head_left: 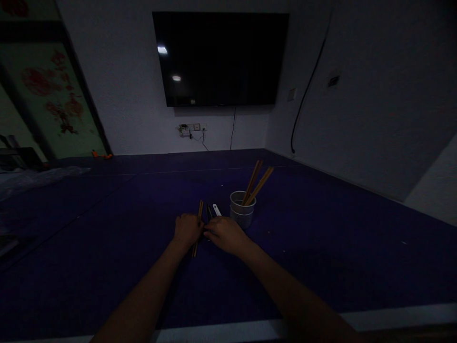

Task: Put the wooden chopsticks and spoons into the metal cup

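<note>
My left hand [188, 228] is closed around a few wooden chopsticks [200, 209], whose ends stick out above and below it over the dark blue surface. Right beside it, my right hand [225, 233] has its fingers bent, with the tips close to the left thumb. What those fingers hold, if anything, is hidden. A white handle with a hole [216, 209] shows just beyond my right hand, and a dark slim utensil [209, 212] lies between it and the chopsticks. Behind the right wrist stands a grey metal cup [242, 214] holding more chopsticks [259, 186] that lean right.
The wide dark blue surface [124, 247] runs back to the wall under a mounted television [221, 59]. Crumpled clear plastic [39, 178] lies at the left. Small orange objects [103, 155] sit by the door. A black cable [309, 85] hangs on the right wall.
</note>
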The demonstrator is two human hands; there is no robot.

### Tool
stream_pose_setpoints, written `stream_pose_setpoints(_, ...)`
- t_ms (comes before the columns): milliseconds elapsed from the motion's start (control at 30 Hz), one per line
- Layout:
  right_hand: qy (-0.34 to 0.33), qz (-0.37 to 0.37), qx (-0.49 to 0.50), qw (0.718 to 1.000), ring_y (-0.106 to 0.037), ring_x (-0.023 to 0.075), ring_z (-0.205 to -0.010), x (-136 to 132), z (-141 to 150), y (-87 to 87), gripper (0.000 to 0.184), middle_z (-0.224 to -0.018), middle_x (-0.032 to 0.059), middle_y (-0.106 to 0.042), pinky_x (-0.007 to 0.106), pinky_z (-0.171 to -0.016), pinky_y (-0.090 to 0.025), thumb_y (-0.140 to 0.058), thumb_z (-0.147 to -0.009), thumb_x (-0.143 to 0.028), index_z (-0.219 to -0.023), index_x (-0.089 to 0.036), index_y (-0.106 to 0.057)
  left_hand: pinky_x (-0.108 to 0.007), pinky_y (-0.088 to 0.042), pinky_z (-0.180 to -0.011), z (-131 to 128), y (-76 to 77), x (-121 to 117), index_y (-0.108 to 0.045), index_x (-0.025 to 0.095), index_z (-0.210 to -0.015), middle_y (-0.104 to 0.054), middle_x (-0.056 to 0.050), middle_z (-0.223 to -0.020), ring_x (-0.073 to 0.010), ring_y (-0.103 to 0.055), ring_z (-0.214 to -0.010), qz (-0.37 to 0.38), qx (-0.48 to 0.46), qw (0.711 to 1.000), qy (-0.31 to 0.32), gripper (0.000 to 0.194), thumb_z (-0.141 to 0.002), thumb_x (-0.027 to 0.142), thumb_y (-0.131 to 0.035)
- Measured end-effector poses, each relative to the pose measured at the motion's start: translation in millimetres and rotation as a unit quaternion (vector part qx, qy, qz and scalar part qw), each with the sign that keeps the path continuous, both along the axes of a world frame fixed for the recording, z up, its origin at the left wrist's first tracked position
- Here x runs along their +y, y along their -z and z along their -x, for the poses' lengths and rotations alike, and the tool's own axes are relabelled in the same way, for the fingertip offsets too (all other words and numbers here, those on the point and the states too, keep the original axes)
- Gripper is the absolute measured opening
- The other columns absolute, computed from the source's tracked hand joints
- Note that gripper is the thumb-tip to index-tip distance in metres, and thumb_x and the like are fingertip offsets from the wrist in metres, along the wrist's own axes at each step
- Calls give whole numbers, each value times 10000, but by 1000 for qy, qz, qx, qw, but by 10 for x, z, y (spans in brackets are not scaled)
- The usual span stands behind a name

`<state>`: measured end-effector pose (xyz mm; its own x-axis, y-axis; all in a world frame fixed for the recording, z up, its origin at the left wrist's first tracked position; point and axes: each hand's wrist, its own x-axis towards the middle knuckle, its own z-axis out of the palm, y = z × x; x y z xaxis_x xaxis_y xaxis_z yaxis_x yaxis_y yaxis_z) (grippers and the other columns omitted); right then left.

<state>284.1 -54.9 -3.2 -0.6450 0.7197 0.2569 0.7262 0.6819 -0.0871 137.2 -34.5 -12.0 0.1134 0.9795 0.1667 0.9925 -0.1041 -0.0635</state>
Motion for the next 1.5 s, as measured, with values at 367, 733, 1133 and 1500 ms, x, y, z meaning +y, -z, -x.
stream_pose_setpoints(367,4,6,-4,1000,-594,188,-943,5,-7,4,284,-978,86,-677,276,-787,-407,-432,-903,-302,-992,-165,-665,-377,-432,-821,-1,-28,-8,-677,134,-923,-677,-166,-933,-277,-608,-976,14,-6,1000,4,369,-850,336,-376)
stream_pose_setpoints(733,2,0,-2,1000,-595,194,-930,1,-10,0,290,-956,88,-679,287,-774,-406,-430,-901,-304,-997,-160,-663,-372,-435,-817,5,-14,-6,-652,110,-968,-676,-162,-936,-277,-608,-976,-2,-17,1000,-10,387,-848,336,-362)
stream_pose_setpoints(1133,-3,-1,9,1000,-594,190,-930,2,-11,-1,272,-962,80,-677,284,-772,-405,-453,-891,-285,-1056,-181,-643,-409,-426,-815,-57,-16,-29,-638,91,-998,-664,-199,-963,-308,-606,-977,-10,10,1000,-7,340,-852,270,-388)
stream_pose_setpoints(1500,4,10,10,1000,-592,192,-945,2,-14,-9,266,-969,83,-677,283,-783,-403,-447,-894,-293,-1021,-177,-650,-426,-405,-828,-57,-53,-30,-660,87,-976,-668,-217,-927,-319,-610,-967,5,20,1000,0,342,-834,279,-415)
